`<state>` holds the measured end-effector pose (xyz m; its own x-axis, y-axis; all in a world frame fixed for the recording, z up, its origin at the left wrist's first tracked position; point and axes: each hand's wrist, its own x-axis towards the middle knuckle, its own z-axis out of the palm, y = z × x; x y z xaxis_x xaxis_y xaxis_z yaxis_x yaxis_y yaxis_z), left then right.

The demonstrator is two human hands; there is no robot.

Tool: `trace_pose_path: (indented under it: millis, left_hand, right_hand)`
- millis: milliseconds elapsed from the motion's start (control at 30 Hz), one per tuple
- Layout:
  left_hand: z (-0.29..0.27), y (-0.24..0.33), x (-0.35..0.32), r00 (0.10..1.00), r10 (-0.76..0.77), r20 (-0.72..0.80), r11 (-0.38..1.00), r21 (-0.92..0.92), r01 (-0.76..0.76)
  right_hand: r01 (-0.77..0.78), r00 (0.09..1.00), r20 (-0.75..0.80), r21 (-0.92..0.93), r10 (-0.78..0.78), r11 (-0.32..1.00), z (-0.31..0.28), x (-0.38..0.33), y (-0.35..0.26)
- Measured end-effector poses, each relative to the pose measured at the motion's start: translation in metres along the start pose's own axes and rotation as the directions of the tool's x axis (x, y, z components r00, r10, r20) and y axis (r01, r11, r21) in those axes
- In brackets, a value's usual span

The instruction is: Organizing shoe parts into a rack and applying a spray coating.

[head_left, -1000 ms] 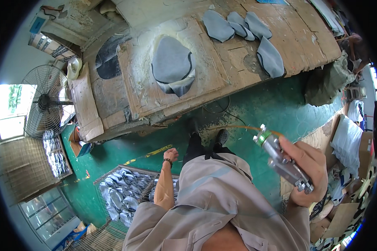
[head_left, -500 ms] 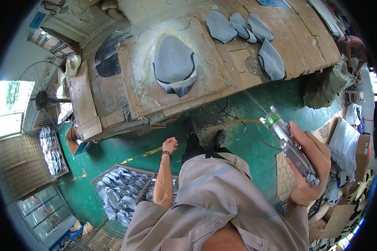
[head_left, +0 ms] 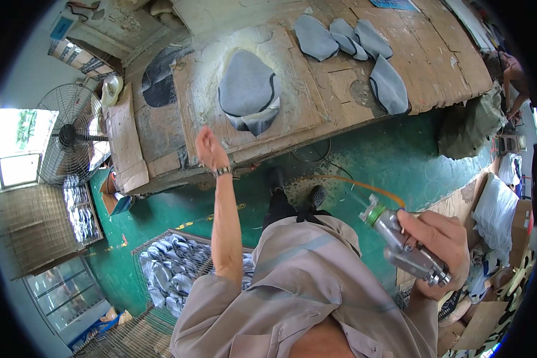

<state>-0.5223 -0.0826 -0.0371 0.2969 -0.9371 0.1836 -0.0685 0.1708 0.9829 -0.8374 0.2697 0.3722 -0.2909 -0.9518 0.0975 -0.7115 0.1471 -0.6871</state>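
Note:
My right hand (head_left: 438, 244) is wrapped round a metal spray gun (head_left: 403, 247) with a green collar, held over the floor at the right. A faint streak of mist shows at its nozzle. An orange hose (head_left: 352, 179) runs behind it. My left hand (head_left: 212, 149), loosely open and with nothing visible in it, is raised at the table's front edge. Just beyond it lies a grey rounded fabric piece (head_left: 247, 83) with a dark edge and a shiny folded near end. It rests on a cardboard sheet (head_left: 304, 101) crusted with pale yellow residue.
More grey pieces (head_left: 389, 86) lie at the right of the cardboard-covered table (head_left: 423, 59). A wire rack (head_left: 167, 271) of grey pieces stands at my left, below a large fan (head_left: 71, 137). Another person (head_left: 513, 77) is at the far right.
My left hand has risen forward and left, from over the floor to the table edge. My right hand has lowered slightly, and the spray gun has tilted further over to the left.

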Motion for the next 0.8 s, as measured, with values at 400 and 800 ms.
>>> trace_pose_path:
  millis: [400, 800]
  left_hand:
    - [0.061, 0.039, 0.067, 0.794, 0.262, 0.548, 0.522, 0.612, -0.594]
    - [0.176, 0.218, 0.112, 0.58, 0.324, 0.748, 0.267, 0.516, -0.814]
  right_hand:
    - [0.029, 0.999, 0.028, 0.034, -0.03, 0.999, -0.038, -0.036, 0.049]
    - [-0.068, 0.998, 0.033, 0.228, 0.062, 0.971, -0.037, -0.041, 0.091]
